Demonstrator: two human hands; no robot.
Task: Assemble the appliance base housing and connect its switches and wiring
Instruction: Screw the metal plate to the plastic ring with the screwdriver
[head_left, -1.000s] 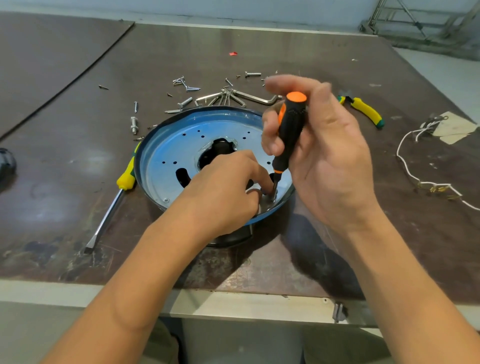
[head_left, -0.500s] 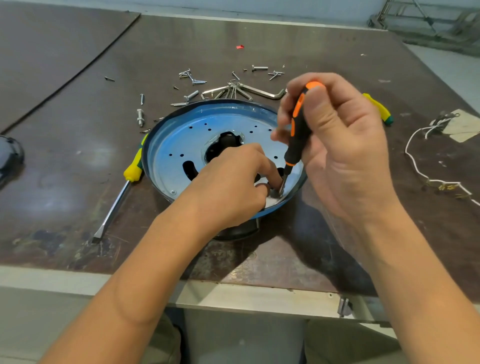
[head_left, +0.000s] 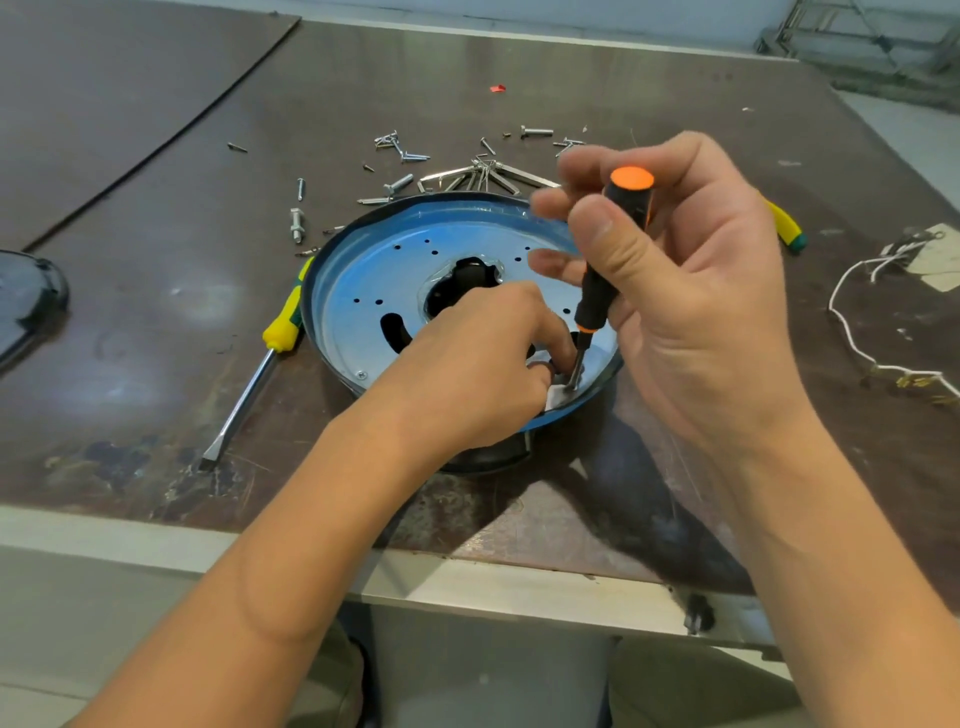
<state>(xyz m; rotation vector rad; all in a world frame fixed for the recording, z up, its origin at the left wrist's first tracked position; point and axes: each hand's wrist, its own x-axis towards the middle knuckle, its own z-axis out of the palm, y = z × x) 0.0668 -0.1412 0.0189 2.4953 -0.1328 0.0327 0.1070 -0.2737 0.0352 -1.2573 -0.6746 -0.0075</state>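
Note:
A round blue base housing (head_left: 384, 270) with small holes and a black centre opening lies on the brown table near its front edge. My right hand (head_left: 691, 291) grips a black screwdriver with an orange cap (head_left: 610, 260), held upright with its tip down on the housing's near right rim. My left hand (head_left: 483, 369) rests on the housing with fingers curled, pinching a small metal part (head_left: 556, 397) right beside the tip. What lies under the tip is hidden by my fingers.
A yellow-handled flat screwdriver (head_left: 260, 384) lies left of the housing. Several loose screws and bolts (head_left: 400, 156) and hex keys (head_left: 483, 174) lie behind it. A yellow-green tool (head_left: 787, 228) and white wires (head_left: 872, 322) lie at the right. A dark object (head_left: 26, 296) sits at the left edge.
My right hand has turned around the screwdriver handle, so the orange cap shows again between the fingers. My left hand has stayed at the rim, still pinching beside the tip.

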